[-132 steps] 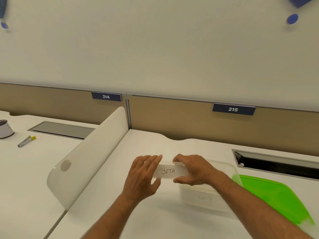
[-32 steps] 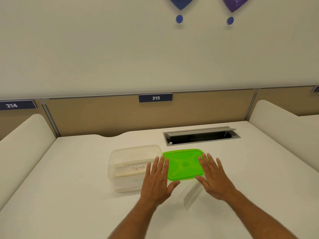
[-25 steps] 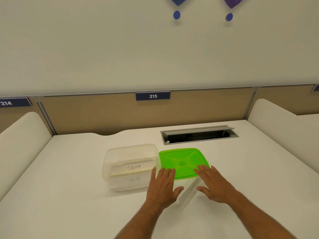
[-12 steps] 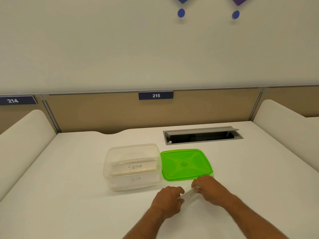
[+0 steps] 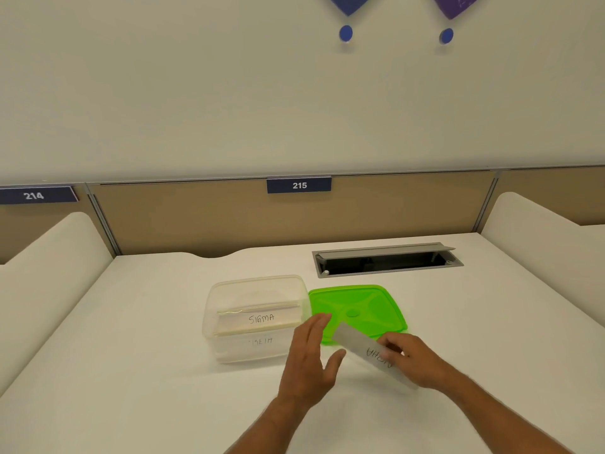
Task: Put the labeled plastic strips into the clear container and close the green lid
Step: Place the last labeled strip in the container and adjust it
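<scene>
Strip (image 5: pixel 370 353): held in the right hand (image 5: pixel 414 360), tilted, above the desk (image 5: pixel 131 371) near the lid's front edge; writing on it unreadable.
Right hand: fingers curled, pinching the strip's near end.
Left hand (image 5: pixel 309 362): open, fingers straight, holding nothing, just left of the strip.
Container (image 5: pixel 257 317): open, left of the lid; strips inside, top one marked SIGMA.
Lid (image 5: pixel 357 311): green, flat on the desk, touching the container's right side.
</scene>
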`<action>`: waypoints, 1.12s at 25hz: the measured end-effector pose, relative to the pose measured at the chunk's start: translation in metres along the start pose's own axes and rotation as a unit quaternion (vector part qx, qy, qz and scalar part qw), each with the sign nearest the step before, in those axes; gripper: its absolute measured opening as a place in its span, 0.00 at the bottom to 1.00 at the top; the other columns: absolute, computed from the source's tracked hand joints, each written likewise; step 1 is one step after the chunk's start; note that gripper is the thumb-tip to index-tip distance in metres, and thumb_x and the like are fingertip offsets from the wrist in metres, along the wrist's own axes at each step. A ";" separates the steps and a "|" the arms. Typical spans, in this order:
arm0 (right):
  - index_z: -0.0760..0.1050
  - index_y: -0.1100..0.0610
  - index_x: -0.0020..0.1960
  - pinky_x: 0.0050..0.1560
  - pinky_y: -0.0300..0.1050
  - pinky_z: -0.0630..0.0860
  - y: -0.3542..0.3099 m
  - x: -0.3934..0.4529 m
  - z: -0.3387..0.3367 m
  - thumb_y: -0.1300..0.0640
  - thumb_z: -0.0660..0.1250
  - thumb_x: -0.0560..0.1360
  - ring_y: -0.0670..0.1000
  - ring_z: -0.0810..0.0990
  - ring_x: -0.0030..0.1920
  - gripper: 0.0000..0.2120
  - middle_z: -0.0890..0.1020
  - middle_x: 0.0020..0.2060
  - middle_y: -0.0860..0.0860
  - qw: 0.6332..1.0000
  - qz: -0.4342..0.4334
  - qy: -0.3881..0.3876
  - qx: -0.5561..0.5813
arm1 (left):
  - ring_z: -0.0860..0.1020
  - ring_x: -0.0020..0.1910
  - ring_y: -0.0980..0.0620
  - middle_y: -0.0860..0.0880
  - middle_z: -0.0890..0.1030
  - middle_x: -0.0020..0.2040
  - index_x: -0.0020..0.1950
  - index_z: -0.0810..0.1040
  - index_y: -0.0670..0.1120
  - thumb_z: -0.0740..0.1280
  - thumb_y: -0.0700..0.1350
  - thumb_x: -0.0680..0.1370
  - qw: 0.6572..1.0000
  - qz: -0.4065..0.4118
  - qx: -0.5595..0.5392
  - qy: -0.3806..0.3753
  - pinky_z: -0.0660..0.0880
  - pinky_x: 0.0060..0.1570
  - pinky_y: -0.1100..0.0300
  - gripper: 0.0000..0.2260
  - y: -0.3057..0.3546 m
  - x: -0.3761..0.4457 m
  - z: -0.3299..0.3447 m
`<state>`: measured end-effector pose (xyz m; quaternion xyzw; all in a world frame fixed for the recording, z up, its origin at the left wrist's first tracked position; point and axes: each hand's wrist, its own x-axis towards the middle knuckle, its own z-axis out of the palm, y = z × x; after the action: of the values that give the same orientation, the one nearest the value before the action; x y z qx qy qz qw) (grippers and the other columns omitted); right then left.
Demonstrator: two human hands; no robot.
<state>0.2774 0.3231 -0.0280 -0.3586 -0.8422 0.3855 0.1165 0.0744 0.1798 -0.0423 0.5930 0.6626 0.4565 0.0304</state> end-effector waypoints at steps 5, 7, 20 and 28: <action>0.78 0.64 0.50 0.44 0.47 0.75 -0.015 0.002 -0.002 0.68 0.63 0.78 0.53 0.79 0.43 0.06 0.83 0.45 0.59 0.930 0.082 0.119 0.338 | 0.67 0.70 0.56 0.53 0.68 0.71 0.76 0.63 0.50 0.72 0.57 0.73 0.991 -0.092 -0.085 -0.051 0.66 0.70 0.59 0.34 0.012 0.000 -0.002; 0.77 0.65 0.53 0.43 0.50 0.78 -0.027 0.006 0.004 0.69 0.62 0.78 0.56 0.81 0.44 0.07 0.84 0.47 0.59 0.883 0.100 0.141 0.436 | 0.69 0.69 0.56 0.55 0.69 0.71 0.75 0.63 0.53 0.73 0.60 0.72 0.980 -0.139 -0.109 -0.091 0.68 0.69 0.57 0.36 0.015 0.001 0.001; 0.75 0.64 0.57 0.42 0.52 0.83 -0.062 0.008 0.036 0.69 0.69 0.70 0.61 0.85 0.48 0.16 0.85 0.49 0.63 0.804 0.094 0.094 0.579 | 0.79 0.49 0.56 0.56 0.82 0.55 0.64 0.77 0.55 0.77 0.59 0.62 0.979 -0.161 -0.068 -0.109 0.78 0.47 0.66 0.31 0.014 0.015 -0.024; 0.70 0.55 0.64 0.52 0.57 0.80 -0.058 0.012 0.015 0.69 0.76 0.63 0.63 0.81 0.54 0.33 0.82 0.51 0.61 0.844 0.046 0.149 0.513 | 0.80 0.50 0.54 0.55 0.83 0.55 0.64 0.78 0.57 0.78 0.58 0.59 0.974 -0.171 -0.025 -0.148 0.79 0.52 0.59 0.33 0.001 0.022 -0.050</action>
<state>0.2322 0.2974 0.0032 -0.3393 -0.4793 0.7095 0.3895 0.0395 0.1690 -0.0019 0.5307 0.7307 0.3686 0.2205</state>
